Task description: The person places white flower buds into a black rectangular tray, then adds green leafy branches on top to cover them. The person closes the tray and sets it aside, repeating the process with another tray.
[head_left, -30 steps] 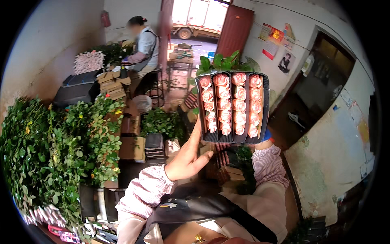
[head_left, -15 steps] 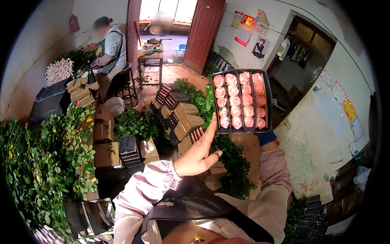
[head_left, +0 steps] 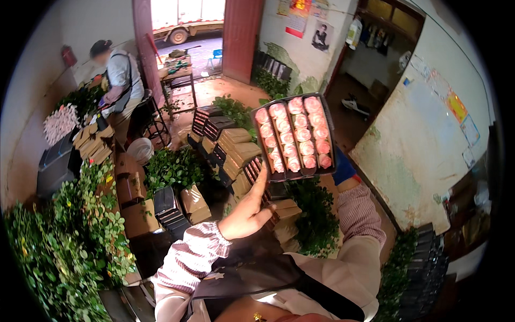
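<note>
A bunch of pink roses [head_left: 298, 129], packed in rows between dark dividers in a black corrugated wrap, is held up in front of me, slightly tilted. My right hand [head_left: 344, 169], in a blue glove, grips it from behind on the right; most of its fingers are hidden by the bunch. My left hand [head_left: 248, 210] is bare, its index finger stretched up to the lower left edge of the wrap and its thumb spread apart. The other left fingers are partly hidden. Both forearms have striped pink sleeve covers.
Cardboard-wrapped rose bunches [head_left: 236, 147] stand on the floor beyond my left hand. Leafy stems [head_left: 70, 247] are heaped at the left, more foliage [head_left: 314, 214] under the bunch. A co-worker [head_left: 123, 75] sits at the back left near a white bucket [head_left: 140, 150]. A wooden table [head_left: 179, 72] stands by the open doorway.
The rose bunch has tilted and shifted left in the view, with both hands following it. The view has turned, and a blurred shape in the doorway is gone; a truck wheel shows there.
</note>
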`<state>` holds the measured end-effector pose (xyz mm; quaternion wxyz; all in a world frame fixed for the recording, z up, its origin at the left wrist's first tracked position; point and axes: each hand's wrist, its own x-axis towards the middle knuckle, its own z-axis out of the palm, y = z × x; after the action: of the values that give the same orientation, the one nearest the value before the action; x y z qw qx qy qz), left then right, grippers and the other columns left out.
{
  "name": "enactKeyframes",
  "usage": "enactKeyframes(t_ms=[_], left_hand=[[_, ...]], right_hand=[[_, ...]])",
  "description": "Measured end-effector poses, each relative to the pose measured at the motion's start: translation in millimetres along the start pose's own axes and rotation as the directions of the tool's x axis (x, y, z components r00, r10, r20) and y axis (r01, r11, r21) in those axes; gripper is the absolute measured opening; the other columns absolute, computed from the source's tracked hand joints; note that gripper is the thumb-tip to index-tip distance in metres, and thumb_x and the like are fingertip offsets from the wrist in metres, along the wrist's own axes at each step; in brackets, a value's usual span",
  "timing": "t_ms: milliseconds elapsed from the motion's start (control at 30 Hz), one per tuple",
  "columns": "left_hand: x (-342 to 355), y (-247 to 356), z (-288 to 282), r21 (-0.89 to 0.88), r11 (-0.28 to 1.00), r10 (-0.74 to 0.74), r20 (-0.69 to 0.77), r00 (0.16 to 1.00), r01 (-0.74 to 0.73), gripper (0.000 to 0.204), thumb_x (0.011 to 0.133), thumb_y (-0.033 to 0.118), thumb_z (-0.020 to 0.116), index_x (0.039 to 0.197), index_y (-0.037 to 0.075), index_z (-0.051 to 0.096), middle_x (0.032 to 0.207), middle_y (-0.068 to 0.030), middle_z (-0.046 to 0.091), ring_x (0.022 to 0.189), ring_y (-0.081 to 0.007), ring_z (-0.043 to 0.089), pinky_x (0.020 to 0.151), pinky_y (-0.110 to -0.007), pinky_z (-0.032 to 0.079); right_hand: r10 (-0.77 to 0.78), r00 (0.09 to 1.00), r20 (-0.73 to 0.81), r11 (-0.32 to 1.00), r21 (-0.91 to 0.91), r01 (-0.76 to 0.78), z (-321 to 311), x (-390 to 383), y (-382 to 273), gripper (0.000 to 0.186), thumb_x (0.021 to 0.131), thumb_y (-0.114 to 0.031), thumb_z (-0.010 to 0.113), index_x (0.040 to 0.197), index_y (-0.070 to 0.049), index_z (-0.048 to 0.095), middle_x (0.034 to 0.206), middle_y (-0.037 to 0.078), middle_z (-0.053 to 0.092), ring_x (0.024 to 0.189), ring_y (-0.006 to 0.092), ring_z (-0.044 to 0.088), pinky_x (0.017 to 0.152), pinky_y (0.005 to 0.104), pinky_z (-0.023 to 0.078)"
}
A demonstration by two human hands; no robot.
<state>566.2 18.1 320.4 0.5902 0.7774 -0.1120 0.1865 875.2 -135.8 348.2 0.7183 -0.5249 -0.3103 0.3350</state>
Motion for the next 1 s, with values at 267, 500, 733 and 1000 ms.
enactKeyframes(t_ms=[267, 500, 733, 1000], left_hand=[[-72.4, -102.7, -6.7, -0.1, 0.952, -0.287, 0.042, 0.957, 0.29, 0.083, 0.093, -0.006, 0.056, 0.168, 0.002, 0.019, 0.172, -0.0205, 0.028, 0.16, -0.0282, 0.026, 0.127, -0.033, 0.021], [-254.9, -179.3, -19.2, -0.473, 0.524, -0.843, -0.172, 0.509, 0.708, 0.06, 0.098, -0.009, 0.043, 0.157, -0.003, 0.043, 0.158, -0.0227, 0.05, 0.146, -0.031, 0.05, 0.122, -0.04, 0.038], [-310.9, -206.1, 0.3, -0.363, 0.479, -0.866, -0.047, 0.498, 0.799, 0.052, 0.099, -0.007, 0.042, 0.15, -0.006, 0.051, 0.15, -0.0186, 0.06, 0.139, -0.0296, 0.057, 0.121, -0.039, 0.04], [-255.5, -215.9, 14.4, -0.268, 0.26, -0.938, 0.158, 0.308, 0.928, 0.053, 0.098, -0.012, 0.042, 0.15, -0.006, 0.052, 0.15, -0.0207, 0.059, 0.141, -0.0297, 0.056, 0.12, -0.039, 0.041]], right_hand=[[0.131, 0.934, -0.331, 0.986, -0.056, -0.158, -124.9, -35.2, 114.0, 0.047, 0.112, -0.04, 0.049, 0.136, -0.003, 0.066, 0.116, 0.009, 0.073, 0.104, 0.0185, 0.066, 0.095, 0.0321, 0.052], [-0.006, 0.772, -0.636, 0.618, -0.609, -0.497, -214.3, -171.0, 235.2, 0.055, 0.111, -0.045, 0.051, 0.117, 0.006, 0.068, 0.099, 0.009, 0.073, 0.09, 0.0158, 0.063, 0.081, 0.0326, 0.05], [0.002, 0.514, -0.858, 0.496, -0.446, -0.745, -256.2, -367.8, 389.6, 0.042, 0.11, -0.047, 0.055, 0.105, -0.007, 0.067, 0.078, 0.006, 0.065, 0.065, 0.019, 0.06, 0.057, 0.037, 0.049], [-0.011, 0.379, -0.925, 0.222, -0.372, -0.902, -192.1, -442.9, 382.4, 0.056, 0.109, -0.048, 0.051, 0.124, 0.003, 0.064, 0.117, 0.032, 0.067, 0.111, 0.0493, 0.063, 0.097, 0.0507, 0.05]])
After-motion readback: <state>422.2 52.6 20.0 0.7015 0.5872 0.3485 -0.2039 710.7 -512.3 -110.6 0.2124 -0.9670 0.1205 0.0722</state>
